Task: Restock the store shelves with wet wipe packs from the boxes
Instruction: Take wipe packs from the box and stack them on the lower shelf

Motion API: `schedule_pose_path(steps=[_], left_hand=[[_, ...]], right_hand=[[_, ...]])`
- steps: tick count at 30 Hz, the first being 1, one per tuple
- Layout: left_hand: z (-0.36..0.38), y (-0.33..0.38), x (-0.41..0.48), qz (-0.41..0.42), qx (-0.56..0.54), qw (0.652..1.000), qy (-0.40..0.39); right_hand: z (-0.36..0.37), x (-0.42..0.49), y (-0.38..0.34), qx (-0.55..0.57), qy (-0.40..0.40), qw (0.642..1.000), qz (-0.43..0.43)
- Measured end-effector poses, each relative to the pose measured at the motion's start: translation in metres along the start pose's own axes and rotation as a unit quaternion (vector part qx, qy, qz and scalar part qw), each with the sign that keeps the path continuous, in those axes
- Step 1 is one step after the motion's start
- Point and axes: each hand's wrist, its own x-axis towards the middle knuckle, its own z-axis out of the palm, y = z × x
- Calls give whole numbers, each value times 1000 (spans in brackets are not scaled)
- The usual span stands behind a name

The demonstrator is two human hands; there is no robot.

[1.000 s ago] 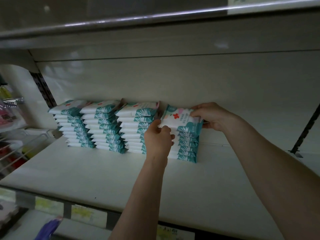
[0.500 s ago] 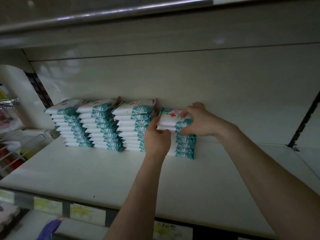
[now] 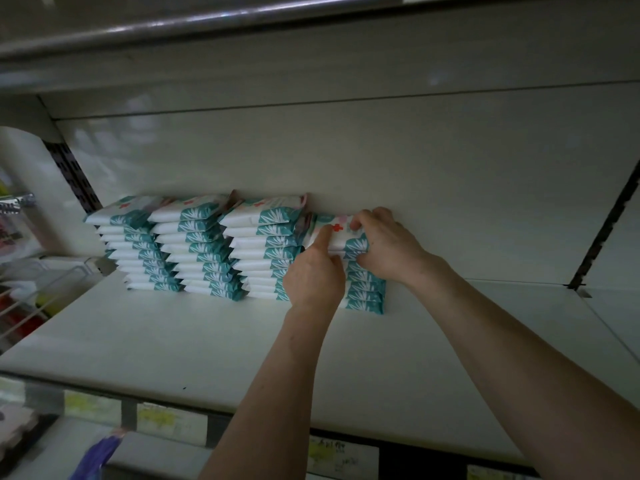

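Several stacks of white and teal wet wipe packs stand in a row at the back of the white shelf (image 3: pixel 207 341). The rightmost stack (image 3: pixel 367 292) is lower than the stack to its left (image 3: pixel 266 244). A top wet wipe pack (image 3: pixel 341 233) with a red cross lies on that rightmost stack. My left hand (image 3: pixel 313 275) grips its front left end, thumb up on the top face. My right hand (image 3: pixel 384 247) grips its right end, fingers curled over the top and side. Both hands hide much of that stack.
The shelf's back panel (image 3: pixel 415 161) rises behind the stacks, and an upper shelf (image 3: pixel 242 36) hangs overhead. A black slotted upright (image 3: pixel 606 230) stands at the right. Wire racks with goods (image 3: pixel 24 292) are at the left. Yellow price labels (image 3: pixel 166 417) line the front edge.
The top pack was held tilted up above the rightmost stack; now it lies flat on it. Both hands moved down with it and stay on its ends.
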Motion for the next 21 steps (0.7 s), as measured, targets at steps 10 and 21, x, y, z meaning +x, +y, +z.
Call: schedule_pose_path(steps=[10, 21], left_hand=[[2, 0, 1, -23, -20, 999, -10], [-6, 8, -6, -33, -23, 999, -12]], right_hand=[[-6, -10, -18, -61, 60, 995, -49], [-19, -16, -28, -60, 14, 998, -29]])
